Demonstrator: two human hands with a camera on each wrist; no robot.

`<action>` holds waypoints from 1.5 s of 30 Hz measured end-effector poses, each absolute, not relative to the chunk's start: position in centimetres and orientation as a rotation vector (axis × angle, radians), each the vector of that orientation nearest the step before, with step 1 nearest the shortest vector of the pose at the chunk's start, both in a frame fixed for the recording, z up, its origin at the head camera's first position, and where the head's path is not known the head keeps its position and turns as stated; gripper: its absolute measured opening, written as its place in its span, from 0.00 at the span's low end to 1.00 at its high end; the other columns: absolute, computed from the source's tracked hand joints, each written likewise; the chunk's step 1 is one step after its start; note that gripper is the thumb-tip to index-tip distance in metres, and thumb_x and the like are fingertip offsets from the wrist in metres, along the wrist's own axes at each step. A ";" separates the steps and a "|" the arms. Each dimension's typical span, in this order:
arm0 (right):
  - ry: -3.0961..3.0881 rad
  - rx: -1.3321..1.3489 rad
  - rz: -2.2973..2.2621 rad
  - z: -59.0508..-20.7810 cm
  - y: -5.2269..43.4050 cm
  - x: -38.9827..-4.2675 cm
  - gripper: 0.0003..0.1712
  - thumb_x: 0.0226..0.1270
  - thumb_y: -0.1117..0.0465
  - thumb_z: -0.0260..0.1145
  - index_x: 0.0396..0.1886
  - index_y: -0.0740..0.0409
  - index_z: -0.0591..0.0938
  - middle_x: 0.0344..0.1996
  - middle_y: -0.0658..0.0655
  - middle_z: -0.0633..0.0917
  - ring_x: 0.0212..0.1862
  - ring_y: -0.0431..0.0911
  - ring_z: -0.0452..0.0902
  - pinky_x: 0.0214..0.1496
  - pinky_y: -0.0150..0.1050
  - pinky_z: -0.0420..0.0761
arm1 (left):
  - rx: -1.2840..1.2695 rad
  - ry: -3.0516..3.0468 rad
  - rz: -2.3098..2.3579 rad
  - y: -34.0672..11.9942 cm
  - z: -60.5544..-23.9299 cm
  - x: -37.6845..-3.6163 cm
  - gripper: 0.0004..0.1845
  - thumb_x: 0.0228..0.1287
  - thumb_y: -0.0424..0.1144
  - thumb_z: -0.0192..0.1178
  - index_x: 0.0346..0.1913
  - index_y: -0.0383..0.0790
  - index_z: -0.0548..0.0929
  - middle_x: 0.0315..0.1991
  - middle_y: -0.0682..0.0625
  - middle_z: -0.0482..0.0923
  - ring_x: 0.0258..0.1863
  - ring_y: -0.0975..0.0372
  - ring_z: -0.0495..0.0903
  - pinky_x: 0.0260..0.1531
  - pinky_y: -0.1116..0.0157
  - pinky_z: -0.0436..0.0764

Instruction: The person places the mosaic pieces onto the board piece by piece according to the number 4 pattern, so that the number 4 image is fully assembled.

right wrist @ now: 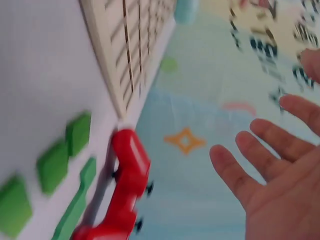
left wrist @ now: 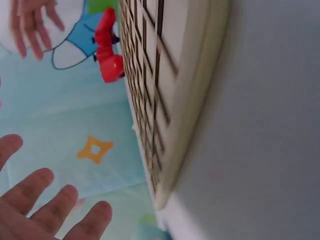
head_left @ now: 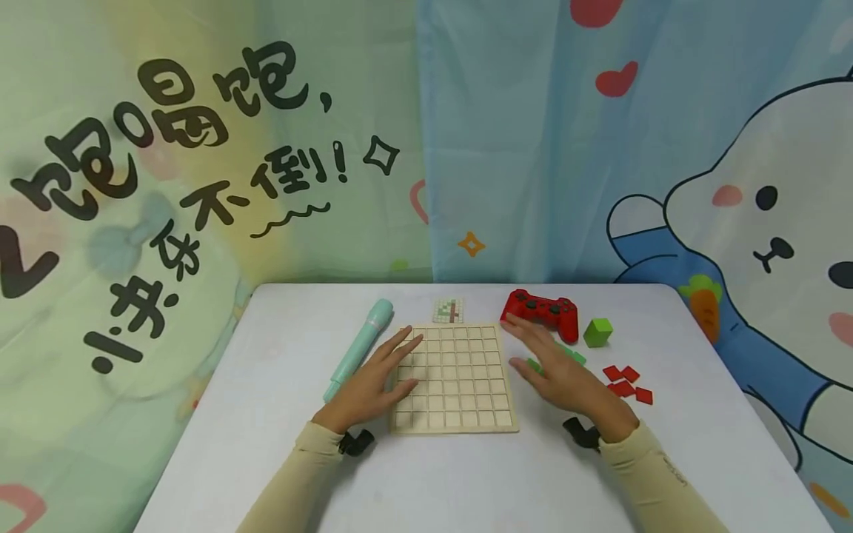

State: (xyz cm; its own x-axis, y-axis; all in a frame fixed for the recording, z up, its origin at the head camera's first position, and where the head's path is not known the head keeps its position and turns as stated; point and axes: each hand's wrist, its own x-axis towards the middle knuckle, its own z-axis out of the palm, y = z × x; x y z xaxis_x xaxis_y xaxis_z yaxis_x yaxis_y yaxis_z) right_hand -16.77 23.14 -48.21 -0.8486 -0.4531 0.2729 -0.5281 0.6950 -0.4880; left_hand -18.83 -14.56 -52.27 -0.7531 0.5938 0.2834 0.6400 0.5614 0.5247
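A: Status of the hands?

B: Left hand [head_left: 373, 385] lies flat at the left edge of the wooden grid board [head_left: 455, 377], lower centre of the head view. Its fingers [head_left: 400, 348] are straight and spread, tips over the board's left columns. Holding nothing.

A: Right?

B: Right hand [head_left: 556, 374] is just right of the board, palm down, fingers straight and spread wide, gripping nothing. Fingertips reach toward the red game controller [head_left: 541, 311] at the board's upper right corner; contact with it can't be confirmed. Right wrist view, blurred, shows the same open palm [right wrist: 280, 185] at lower right.

A: Board itself?

B: Centre of the white tabletop [head_left: 280, 459], lying flat, cells empty as far as the head view shows. Left wrist view shows its left edge [left wrist: 200, 100] running down the middle of the frame, left fingers [left wrist: 50, 210] in the lower left corner.

A: Loose parts?

B: Green pieces [head_left: 573, 355] partly hidden under the right hand, also seen at lower left of the right wrist view [right wrist: 55, 160]. Green cube [head_left: 597, 332] right of the controller. Red flat pieces [head_left: 626, 381] right of the hand, apart from it. Small pattern card [head_left: 448, 310] just above the board's top edge. Mint-green pen-shaped device [head_left: 360, 346] lies diagonally left of the board, near the left hand.
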 end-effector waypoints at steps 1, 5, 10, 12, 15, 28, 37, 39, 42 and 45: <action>-2.736 0.741 0.897 -48.0 24.0 -16.8 0.39 0.79 0.61 0.66 0.85 0.50 0.63 0.83 0.60 0.65 0.80 0.56 0.65 0.77 0.53 0.78 | -1.044 -2.715 -1.035 -14.6 -52.6 -18.6 0.42 0.78 0.50 0.64 0.87 0.61 0.55 0.89 0.49 0.50 0.87 0.51 0.56 0.76 0.43 0.75; -2.604 0.415 1.146 -47.8 27.4 -16.3 0.32 0.83 0.64 0.61 0.82 0.52 0.69 0.76 0.63 0.74 0.71 0.35 0.73 0.70 0.19 0.74 | -0.981 -2.735 -1.226 -15.1 -53.9 -18.2 0.45 0.75 0.50 0.67 0.87 0.56 0.56 0.89 0.45 0.48 0.88 0.46 0.52 0.77 0.36 0.71; -2.478 0.043 1.442 -48.8 29.9 -15.6 0.26 0.88 0.56 0.55 0.78 0.56 0.71 0.71 0.65 0.78 0.61 0.26 0.77 0.59 0.12 0.75 | -0.926 -2.772 -1.353 -15.3 -54.8 -19.2 0.52 0.68 0.49 0.74 0.88 0.51 0.54 0.89 0.39 0.44 0.88 0.41 0.48 0.78 0.32 0.65; -2.504 -0.100 1.471 -49.5 30.4 -15.4 0.27 0.88 0.51 0.54 0.78 0.55 0.71 0.72 0.64 0.77 0.61 0.33 0.80 0.55 0.14 0.78 | -0.901 -2.793 -1.395 -15.1 -55.0 -19.8 0.56 0.65 0.48 0.77 0.88 0.52 0.53 0.89 0.40 0.42 0.88 0.41 0.46 0.80 0.32 0.63; -2.601 -0.291 1.451 -50.8 31.1 -14.9 0.29 0.88 0.47 0.54 0.79 0.53 0.70 0.74 0.63 0.76 0.64 0.47 0.81 0.50 0.15 0.80 | -0.893 -2.853 -1.425 -15.0 -55.4 -20.6 0.61 0.60 0.48 0.80 0.88 0.51 0.51 0.90 0.40 0.40 0.89 0.41 0.43 0.81 0.32 0.60; -2.958 -0.284 1.230 -52.6 31.8 -15.9 0.32 0.81 0.60 0.61 0.79 0.62 0.68 0.72 0.75 0.70 0.69 0.68 0.71 0.69 0.66 0.78 | -0.930 -3.037 -1.084 -15.0 -55.5 -22.9 0.75 0.41 0.54 0.86 0.89 0.46 0.47 0.89 0.37 0.38 0.88 0.37 0.40 0.83 0.37 0.58; -2.988 -0.214 1.038 -53.0 31.5 -16.1 0.32 0.75 0.64 0.66 0.76 0.67 0.71 0.64 0.74 0.75 0.57 0.62 0.75 0.61 0.59 0.83 | -0.921 -3.124 -0.879 -15.2 -55.3 -22.3 0.77 0.40 0.59 0.86 0.87 0.35 0.47 0.88 0.34 0.41 0.88 0.38 0.41 0.86 0.35 0.42; -2.993 -0.219 1.002 -53.0 31.5 -16.2 0.32 0.75 0.64 0.66 0.75 0.67 0.72 0.62 0.74 0.76 0.56 0.61 0.76 0.60 0.58 0.83 | -0.938 -3.134 -0.890 -15.3 -55.3 -22.3 0.77 0.40 0.59 0.86 0.87 0.33 0.47 0.88 0.34 0.40 0.88 0.38 0.41 0.86 0.36 0.43; -3.020 -0.233 0.970 -52.8 31.3 -16.4 0.31 0.75 0.62 0.67 0.74 0.68 0.73 0.61 0.73 0.77 0.56 0.61 0.76 0.60 0.59 0.84 | -0.969 -3.129 -0.888 -15.6 -55.3 -22.2 0.77 0.40 0.59 0.86 0.86 0.30 0.47 0.88 0.33 0.40 0.88 0.36 0.41 0.86 0.36 0.45; -3.048 -0.247 0.917 -52.7 31.1 -16.7 0.30 0.75 0.61 0.69 0.72 0.68 0.75 0.59 0.72 0.78 0.55 0.60 0.76 0.58 0.57 0.85 | -0.982 -3.128 -0.900 -15.8 -55.2 -22.2 0.77 0.41 0.58 0.86 0.85 0.28 0.48 0.88 0.32 0.40 0.88 0.36 0.41 0.86 0.36 0.46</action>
State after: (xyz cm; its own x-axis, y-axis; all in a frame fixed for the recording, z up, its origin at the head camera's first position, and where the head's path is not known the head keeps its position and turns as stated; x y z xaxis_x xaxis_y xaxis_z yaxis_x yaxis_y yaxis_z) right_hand -16.69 31.12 -52.66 -0.9867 0.1329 -0.0932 0.1622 0.8233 -0.5439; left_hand -22.20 -15.76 -55.20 -0.8029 0.5901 -0.0846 0.4548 0.6981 0.5530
